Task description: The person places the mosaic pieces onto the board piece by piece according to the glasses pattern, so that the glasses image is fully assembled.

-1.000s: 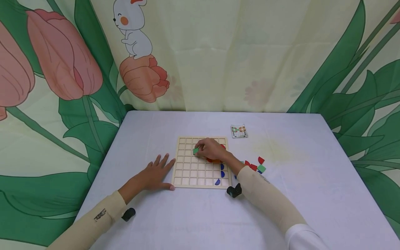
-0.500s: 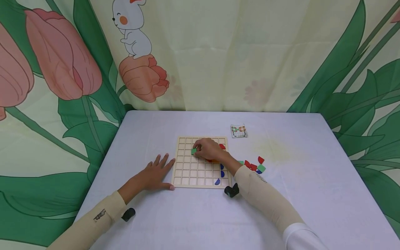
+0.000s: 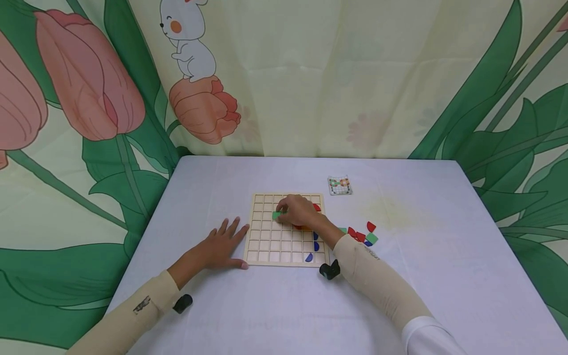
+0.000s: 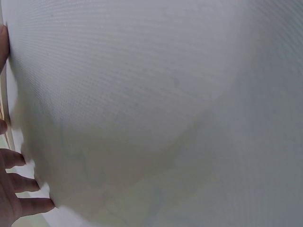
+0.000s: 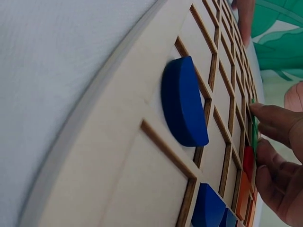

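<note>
My right hand (image 3: 298, 211) is over the upper middle of a wooden grid board (image 3: 262, 246), pinching a green square block (image 3: 276, 215) at one of its cells. In the right wrist view its fingers (image 5: 277, 116) touch the green block (image 5: 254, 135), partly covering it. Red and orange blocks (image 5: 244, 184) sit beside them. Blue half-round blocks (image 3: 309, 257) lie along the board's right side, one tilted across a cell in the right wrist view. My left hand (image 3: 222, 246) lies spread on the table, its fingertips and thumb at the board's left edge.
Loose red blocks (image 3: 360, 236), green blocks (image 3: 372, 238) and a blue one lie right of the board, partly behind the right forearm. A small pattern card (image 3: 339, 185) lies beyond the board. A printed curtain (image 3: 310, 98) hangs behind the white table (image 3: 248, 310).
The green block, seen tilted in my right fingers a second ago, has shifted slightly left and now lies flatter at the cell. My left hand has stayed in place.
</note>
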`<act>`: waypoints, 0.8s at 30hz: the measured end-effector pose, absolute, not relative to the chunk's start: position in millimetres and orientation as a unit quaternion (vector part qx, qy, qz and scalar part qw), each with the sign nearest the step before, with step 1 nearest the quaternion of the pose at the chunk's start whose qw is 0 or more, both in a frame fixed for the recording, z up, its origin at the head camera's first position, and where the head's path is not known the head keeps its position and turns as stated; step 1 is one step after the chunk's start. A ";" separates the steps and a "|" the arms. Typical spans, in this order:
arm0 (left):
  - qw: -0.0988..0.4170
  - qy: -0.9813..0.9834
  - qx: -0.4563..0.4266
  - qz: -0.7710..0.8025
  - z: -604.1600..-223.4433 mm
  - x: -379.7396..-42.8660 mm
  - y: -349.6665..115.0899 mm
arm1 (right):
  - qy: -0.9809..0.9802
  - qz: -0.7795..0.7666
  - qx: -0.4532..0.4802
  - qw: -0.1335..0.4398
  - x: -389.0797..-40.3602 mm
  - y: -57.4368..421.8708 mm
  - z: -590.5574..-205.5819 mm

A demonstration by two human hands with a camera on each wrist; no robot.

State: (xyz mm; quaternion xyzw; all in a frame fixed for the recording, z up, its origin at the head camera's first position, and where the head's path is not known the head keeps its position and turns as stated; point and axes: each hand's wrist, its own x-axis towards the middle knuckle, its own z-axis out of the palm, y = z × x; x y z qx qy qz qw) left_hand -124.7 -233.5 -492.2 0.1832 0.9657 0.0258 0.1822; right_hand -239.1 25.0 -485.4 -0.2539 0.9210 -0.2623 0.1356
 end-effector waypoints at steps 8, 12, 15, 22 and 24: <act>0.180 0.966 0.183 0.023 -489.9 -124.6 -232.6 | 0.922 -0.266 -0.250 0.130 -239.7 26.0 -486.0; 0.179 0.966 0.183 0.028 -488.2 -123.9 -231.6 | 0.923 -0.265 -0.250 0.128 -240.0 26.0 -485.3; 0.181 0.966 0.181 0.032 -487.8 -123.1 -231.0 | 0.922 -0.263 -0.252 0.131 -239.6 26.5 -484.1; 0.183 0.966 0.178 0.031 -489.1 -123.3 -230.9 | 0.914 -0.262 -0.280 0.131 -240.3 35.9 -484.2; 0.181 0.967 0.177 0.030 -490.1 -123.8 -231.2 | 0.906 -0.278 -0.287 0.138 -241.0 40.9 -483.8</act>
